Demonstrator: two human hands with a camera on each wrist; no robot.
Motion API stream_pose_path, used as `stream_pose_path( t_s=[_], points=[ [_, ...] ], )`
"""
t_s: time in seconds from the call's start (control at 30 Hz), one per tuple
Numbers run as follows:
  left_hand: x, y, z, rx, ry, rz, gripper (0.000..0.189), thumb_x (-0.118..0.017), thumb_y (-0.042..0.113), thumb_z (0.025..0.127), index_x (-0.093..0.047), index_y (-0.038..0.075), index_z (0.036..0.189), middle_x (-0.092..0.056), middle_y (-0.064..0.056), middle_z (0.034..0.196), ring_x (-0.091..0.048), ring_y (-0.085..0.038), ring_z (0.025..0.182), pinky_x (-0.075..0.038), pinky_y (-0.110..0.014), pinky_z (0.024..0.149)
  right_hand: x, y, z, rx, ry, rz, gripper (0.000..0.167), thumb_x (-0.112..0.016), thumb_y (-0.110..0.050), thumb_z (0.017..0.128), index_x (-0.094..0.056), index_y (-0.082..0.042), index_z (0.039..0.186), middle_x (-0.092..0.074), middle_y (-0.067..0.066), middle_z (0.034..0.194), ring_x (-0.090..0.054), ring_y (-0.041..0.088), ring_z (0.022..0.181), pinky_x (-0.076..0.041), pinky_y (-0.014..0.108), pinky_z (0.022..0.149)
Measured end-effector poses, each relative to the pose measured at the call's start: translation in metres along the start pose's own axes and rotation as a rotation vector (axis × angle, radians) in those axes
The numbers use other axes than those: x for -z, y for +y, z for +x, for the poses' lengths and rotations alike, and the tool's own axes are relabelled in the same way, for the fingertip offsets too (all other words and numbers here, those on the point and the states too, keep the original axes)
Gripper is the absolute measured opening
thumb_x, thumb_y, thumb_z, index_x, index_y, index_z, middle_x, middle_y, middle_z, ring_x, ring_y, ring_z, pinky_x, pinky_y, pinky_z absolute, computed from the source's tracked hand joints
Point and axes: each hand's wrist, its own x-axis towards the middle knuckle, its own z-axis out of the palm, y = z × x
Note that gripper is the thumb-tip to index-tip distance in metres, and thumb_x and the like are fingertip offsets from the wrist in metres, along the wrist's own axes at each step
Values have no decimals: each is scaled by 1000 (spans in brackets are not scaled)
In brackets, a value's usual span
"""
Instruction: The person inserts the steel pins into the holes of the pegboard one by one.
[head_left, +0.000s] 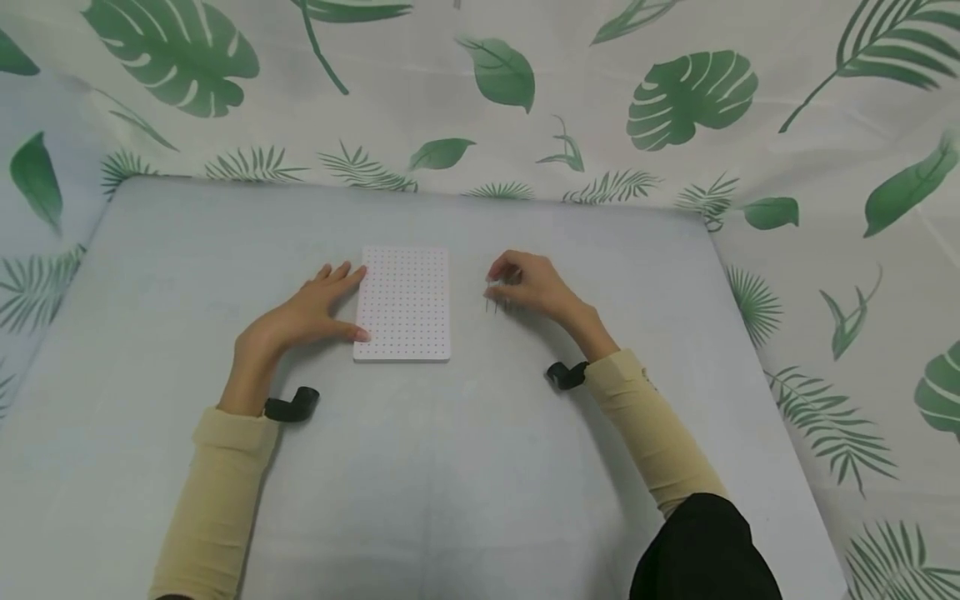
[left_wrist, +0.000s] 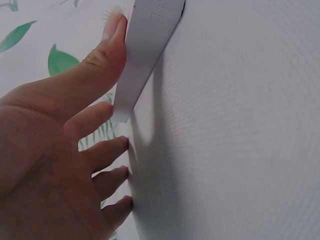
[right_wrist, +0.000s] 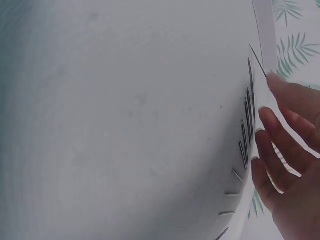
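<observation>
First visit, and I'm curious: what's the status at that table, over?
Left hand touching white perforated board. Right hand pinching thin pin, other pins close by. No obstacle visible between right hand and board.

The perforated board (head_left: 402, 304) looks like smooth matt plastic and the thin pins (right_wrist: 251, 87) like faintly glossy metal — the bench (head_left: 427, 467) finely woven and matt, the sleeves (head_left: 217, 500) and leaf-printed backdrop (head_left: 577, 75) cloth.

Both hands (head_left: 306, 312) (head_left: 534, 285) bare. Pale yellow long sleeves (head_left: 213, 500) (head_left: 660, 433), wide cuffs (head_left: 234, 433). Stubby black angled units (head_left: 292, 406) (head_left: 566, 375) by each wrist. Black cloth (head_left: 705, 550) over right arm.
</observation>
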Motion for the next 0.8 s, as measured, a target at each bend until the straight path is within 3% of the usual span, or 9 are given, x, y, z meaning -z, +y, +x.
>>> stream_pose_path(
  t_s=[0.27,0.57,0.8],
  points=[
    [3,1,-3,-18,-3,-12,104,-80,35,90,-13,9,166,1,-22,172,11,-45,158,0,-70,124,-1,-5,1,33,121,40,15,-75,-15,94,-72,-6,106,-76,11,104,-69,24,98,-55,40,89],
    [9,0,0,-28,4,23,103,-79,34,90,-14,8,165,0,-24,171,9,-47,157,1,-67,125,-3,-12,6,24,164,168,16,-75,-9,94,-71,-4,109,-76,14,105,-74,27,98,-59,42,91],
    [3,-4,3,-20,7,3,104,-82,35,88,-17,9,165,-3,-22,172,8,-45,158,-3,-67,125,-7,-14,6,-14,182,237,17,-76,-11,93,-71,-4,108,-76,15,104,-74,27,98,-58,39,90]
  ],
)
